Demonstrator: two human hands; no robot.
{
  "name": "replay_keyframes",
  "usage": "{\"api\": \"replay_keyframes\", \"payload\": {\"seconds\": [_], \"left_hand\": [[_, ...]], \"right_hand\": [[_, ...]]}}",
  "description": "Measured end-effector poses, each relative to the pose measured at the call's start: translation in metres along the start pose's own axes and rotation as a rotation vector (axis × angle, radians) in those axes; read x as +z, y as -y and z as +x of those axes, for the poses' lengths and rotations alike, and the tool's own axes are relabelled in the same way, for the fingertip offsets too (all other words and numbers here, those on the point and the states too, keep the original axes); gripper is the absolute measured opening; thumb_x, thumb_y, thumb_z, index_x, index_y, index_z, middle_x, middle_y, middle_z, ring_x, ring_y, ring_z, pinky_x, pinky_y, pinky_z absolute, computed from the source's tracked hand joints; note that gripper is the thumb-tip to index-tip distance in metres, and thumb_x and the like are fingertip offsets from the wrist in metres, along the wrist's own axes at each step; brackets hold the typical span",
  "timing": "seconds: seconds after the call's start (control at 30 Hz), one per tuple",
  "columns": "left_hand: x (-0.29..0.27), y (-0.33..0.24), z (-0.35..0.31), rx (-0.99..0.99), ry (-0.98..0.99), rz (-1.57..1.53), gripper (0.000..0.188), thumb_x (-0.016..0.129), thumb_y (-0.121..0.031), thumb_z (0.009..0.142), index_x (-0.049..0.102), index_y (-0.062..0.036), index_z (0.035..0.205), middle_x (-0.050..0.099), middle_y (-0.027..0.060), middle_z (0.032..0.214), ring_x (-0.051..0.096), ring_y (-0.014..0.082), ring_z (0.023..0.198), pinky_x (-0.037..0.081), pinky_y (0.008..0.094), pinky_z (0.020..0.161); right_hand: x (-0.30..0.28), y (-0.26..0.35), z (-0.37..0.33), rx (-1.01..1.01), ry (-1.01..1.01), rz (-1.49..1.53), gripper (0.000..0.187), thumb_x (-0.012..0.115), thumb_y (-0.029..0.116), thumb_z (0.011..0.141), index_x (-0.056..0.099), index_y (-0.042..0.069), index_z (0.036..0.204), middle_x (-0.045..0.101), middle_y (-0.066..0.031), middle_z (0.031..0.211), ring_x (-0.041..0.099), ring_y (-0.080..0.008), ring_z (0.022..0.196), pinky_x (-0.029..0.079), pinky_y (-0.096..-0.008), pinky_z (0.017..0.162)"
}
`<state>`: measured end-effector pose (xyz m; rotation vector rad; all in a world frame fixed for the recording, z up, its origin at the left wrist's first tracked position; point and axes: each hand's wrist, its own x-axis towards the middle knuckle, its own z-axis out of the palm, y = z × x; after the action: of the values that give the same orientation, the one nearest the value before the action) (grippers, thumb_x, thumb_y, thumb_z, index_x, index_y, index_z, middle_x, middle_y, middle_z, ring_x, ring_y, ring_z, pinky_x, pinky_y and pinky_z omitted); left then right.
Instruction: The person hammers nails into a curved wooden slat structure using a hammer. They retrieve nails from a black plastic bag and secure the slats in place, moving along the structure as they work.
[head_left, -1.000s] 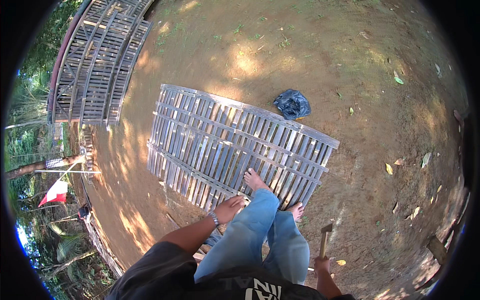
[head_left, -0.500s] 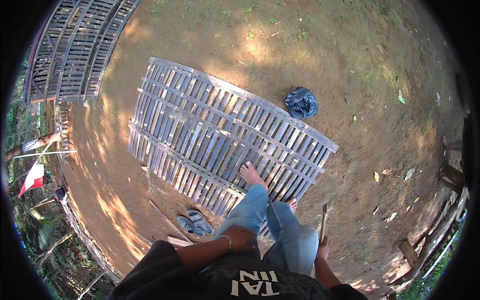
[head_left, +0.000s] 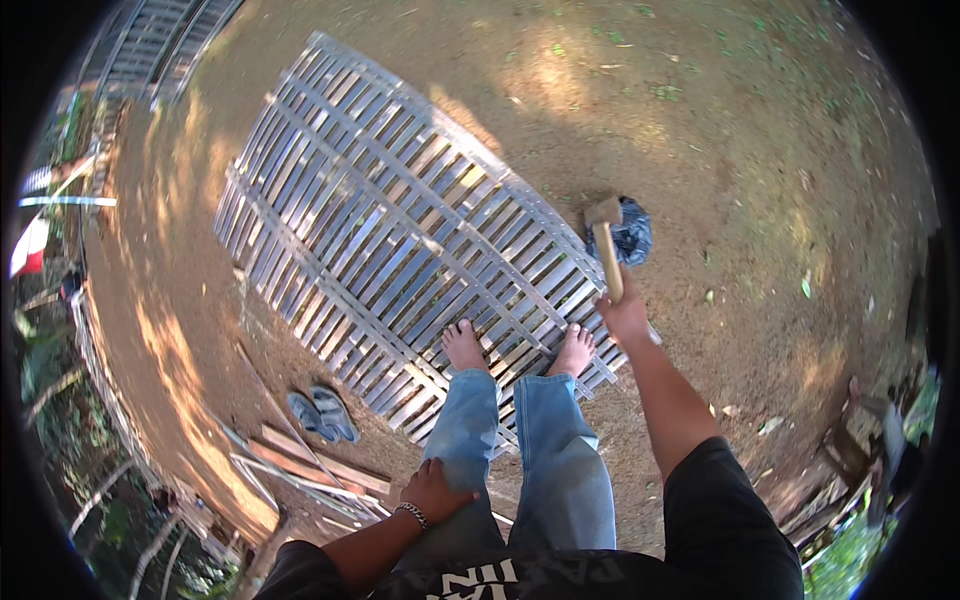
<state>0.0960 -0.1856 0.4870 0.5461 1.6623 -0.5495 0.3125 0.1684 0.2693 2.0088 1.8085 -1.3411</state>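
My right hand [head_left: 626, 312] is stretched forward, closed around the pale wooden handle of a hatchet [head_left: 609, 262]. Its broad brown head is up, in front of a crumpled black plastic bag [head_left: 634, 232] on the ground. Resting on my left thigh is my left hand [head_left: 437, 493], fingers spread, holding nothing. Beneath my bare feet lies a slatted bamboo panel [head_left: 365, 215], with long cross strips running over many narrow slats.
Left of my legs, a pair of sandals [head_left: 323, 414] lies on the dirt beside wooden strips [head_left: 315, 465]. Another slatted structure [head_left: 150, 50] stands at the far left, with a red and white flag [head_left: 30, 247] below it. Logs [head_left: 848, 445] lie along the right edge.
My right hand has swung the hatchet forward and up from beside my right leg toward the bag. My right foot has stepped forward on the panel. The view has turned.
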Motion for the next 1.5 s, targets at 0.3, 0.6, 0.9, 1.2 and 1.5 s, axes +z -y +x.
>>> {"api": "replay_keyframes", "payload": {"seconds": [0.3, 0.6, 0.9, 1.2, 1.5], "left_hand": [[0.039, 0.016, -0.001, -0.061, -0.085, -0.291, 0.109, 0.078, -0.067, 0.075, 0.041, 0.0046, 0.148, 0.046, 0.0259, 0.150, 0.046, 0.0394, 0.141, 0.040, 0.0459, 0.116], [0.052, 0.012, -0.006, -0.075, -0.075, -0.434, 0.106, 0.077, -0.066, 0.076, 0.041, 0.0030, 0.148, 0.045, 0.0254, 0.148, 0.048, 0.0391, 0.138, 0.044, 0.0478, 0.113], [0.054, 0.014, -0.002, -0.024, -0.068, -0.481, 0.106, 0.075, -0.067, 0.077, 0.040, 0.0035, 0.148, 0.044, 0.0242, 0.147, 0.049, 0.0401, 0.136, 0.046, 0.0486, 0.110], [0.060, 0.023, 0.001, -0.014, -0.029, -0.559, 0.107, 0.074, -0.069, 0.077, 0.040, 0.0032, 0.149, 0.046, 0.0253, 0.146, 0.049, 0.0400, 0.136, 0.046, 0.0488, 0.110], [0.077, 0.028, 0.007, -0.015, 0.003, -0.589, 0.107, 0.074, -0.069, 0.077, 0.041, 0.0026, 0.149, 0.045, 0.0242, 0.146, 0.048, 0.0395, 0.136, 0.045, 0.0494, 0.110]], "right_hand": [[0.034, 0.029, 0.176, 0.137, 0.174, 0.135, 0.095, 0.083, 0.006, 0.078, 0.027, 0.007, 0.155, 0.066, -0.0100, 0.077, 0.059, -0.0175, 0.050, 0.049, -0.0352, 0.040], [-0.002, 0.015, 0.119, 0.047, -0.054, 0.221, 0.030, 0.077, 0.010, 0.087, 0.056, 0.001, 0.107, 0.062, -0.0063, 0.069, 0.059, -0.0140, 0.050, 0.047, -0.0295, 0.043], [-0.090, 0.071, 0.027, 0.039, -0.083, 0.146, 0.028, 0.075, 0.013, 0.088, 0.059, -0.002, 0.106, 0.062, -0.0057, 0.067, 0.062, -0.0129, 0.053, 0.051, -0.0270, 0.049], [-0.070, 0.185, -0.018, -0.148, 0.071, 0.080, 0.026, 0.075, 0.011, 0.090, 0.059, -0.003, 0.104, 0.064, -0.0073, 0.077, 0.062, -0.0133, 0.056, 0.053, -0.0275, 0.051], [0.019, 0.290, 0.034, -0.295, 0.264, -0.167, 0.028, 0.074, 0.012, 0.091, 0.060, -0.003, 0.109, 0.067, -0.0097, 0.078, 0.066, -0.0165, 0.060, 0.052, -0.0315, 0.051]]}}
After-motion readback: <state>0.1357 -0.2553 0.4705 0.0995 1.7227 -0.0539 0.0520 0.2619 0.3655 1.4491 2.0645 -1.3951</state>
